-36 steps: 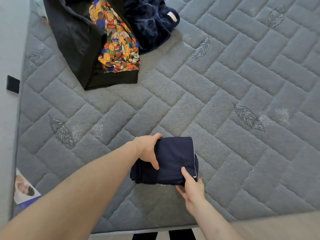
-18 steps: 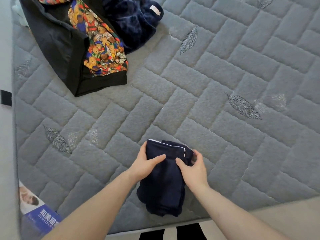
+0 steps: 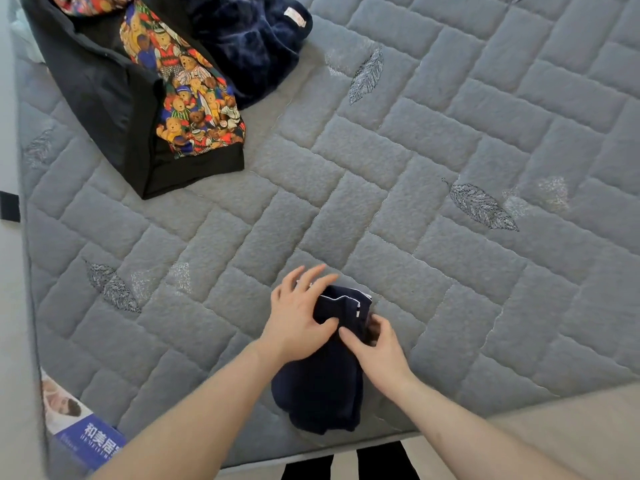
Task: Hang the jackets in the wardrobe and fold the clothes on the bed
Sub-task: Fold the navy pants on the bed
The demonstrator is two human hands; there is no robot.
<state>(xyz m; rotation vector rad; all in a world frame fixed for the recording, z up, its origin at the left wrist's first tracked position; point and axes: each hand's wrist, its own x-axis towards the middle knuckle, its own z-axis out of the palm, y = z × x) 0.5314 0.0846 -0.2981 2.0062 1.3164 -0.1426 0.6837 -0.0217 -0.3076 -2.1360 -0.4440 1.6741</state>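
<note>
A folded navy garment with white piping lies near the front edge of the grey quilted mattress. My left hand rests at its upper left corner, fingers straight and spread, thumb pressing on the cloth. My right hand grips the garment's upper right edge, thumb on top and fingers curled round the side. A black jacket with a teddy-bear lining lies spread open at the far left. A dark blue fleece garment lies crumpled beside it.
The mattress's front edge runs just below the folded garment, with pale floor beyond at the lower right. A blue and white label sits on the mattress's near left corner. A pale wall or floor strip runs along the left side.
The navy garment was turned from lying crosswise to lying lengthwise towards me. My left hand has opened and spread its fingers at the top corner; my right hand has shifted to the right edge.
</note>
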